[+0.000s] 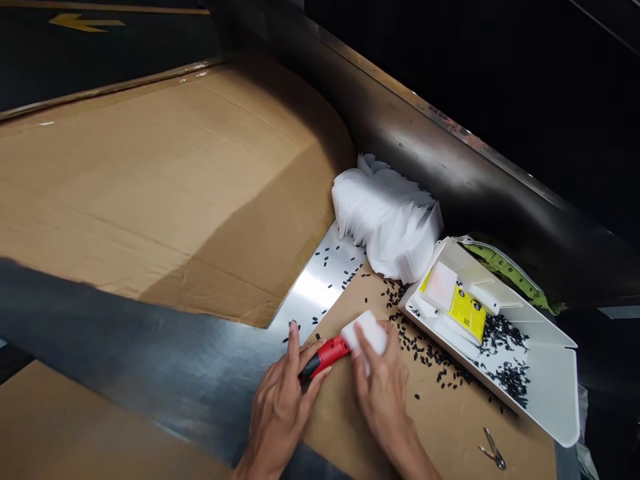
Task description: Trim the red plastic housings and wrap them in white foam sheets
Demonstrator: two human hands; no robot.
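Note:
My left hand [280, 400] is closed around a small red-and-black handheld tool [325, 357], its kind unclear; the index finger points up off it. The fingers of my right hand [383, 387] grip a white pad [370, 330], which meets the tool's red end. Both hands are over a cardboard sheet [345, 427] on the metal table. Beyond them stands a thick bundle of thin white sheets [390, 213]. Many small black pieces [425, 350] lie scattered on the cardboard beside my right hand.
A white open box [550, 380] at the right holds black pieces, white pads and a yellow packet [467, 313]. Behind it lies a green strap-like pouch [510, 273]. A nail clipper [494, 450] rests near the front. Large cardboard [175, 180] covers the left; a metal wall rises behind.

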